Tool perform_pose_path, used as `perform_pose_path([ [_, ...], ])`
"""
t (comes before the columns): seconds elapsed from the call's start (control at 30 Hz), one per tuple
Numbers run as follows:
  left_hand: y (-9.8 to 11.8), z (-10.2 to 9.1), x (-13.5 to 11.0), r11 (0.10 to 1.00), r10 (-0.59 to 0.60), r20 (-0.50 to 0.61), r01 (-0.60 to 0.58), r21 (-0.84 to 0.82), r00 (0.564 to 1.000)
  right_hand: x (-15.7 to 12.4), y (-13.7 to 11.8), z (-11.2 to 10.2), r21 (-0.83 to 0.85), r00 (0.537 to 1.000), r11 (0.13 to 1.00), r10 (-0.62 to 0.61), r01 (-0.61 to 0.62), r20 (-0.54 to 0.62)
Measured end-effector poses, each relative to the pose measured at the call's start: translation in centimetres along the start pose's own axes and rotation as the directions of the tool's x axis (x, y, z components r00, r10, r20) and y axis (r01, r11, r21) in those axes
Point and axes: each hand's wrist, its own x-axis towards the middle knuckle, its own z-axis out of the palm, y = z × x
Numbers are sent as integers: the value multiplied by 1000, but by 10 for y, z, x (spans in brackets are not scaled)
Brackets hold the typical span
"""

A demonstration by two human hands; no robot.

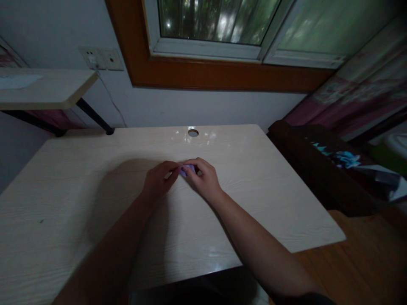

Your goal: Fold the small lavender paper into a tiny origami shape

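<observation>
A small light-purple piece (183, 173), flat-edged like folded paper, is between my two hands over the middle of the table; its exact kind is too small to make out. My left hand (159, 179) pinches its left end between thumb and fingertips. From the other side, my right hand (206, 179) grips it with the thumb on the near face and fingers curled over the top. Much of the piece is hidden by my fingers.
The pale wood-grain table (280, 203) has a round cable hole (193, 133) near its back edge. A raised shelf (47, 91) on black legs stands at the back left. A dark wooden piece of furniture (305, 169) with cloth items lies to the right.
</observation>
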Motion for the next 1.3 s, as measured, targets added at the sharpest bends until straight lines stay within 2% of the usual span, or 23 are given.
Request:
perform_pose_path([
  [0.3, 8, -5, 5, 999, 15, -60, -17, -46, 998, 1, -4, -2, -13, 999, 1000, 22, -22, -40],
  [0.53, 6, -2, 3, 995, -13, -47, 9, -95, 999, 1, -2, -1, 1, 998, 1000, 27, -27, -55],
  [0.87, 4, 2, 5, 998, 52, -78, -54, -21, 996, 0, -5, -3, -7, 999, 999, -32, 32, -22],
  [1.07, 4, 1, 5, 996, 76, -114, -69, 64, 991, 0, -3, 0, -23, 999, 1000, -18, 18, -35],
  [1.3, 8, 2, 5, 997, 75, -72, -73, 35, 995, 0, -4, 0, -4, 998, 1000, -23, 22, -51],
])
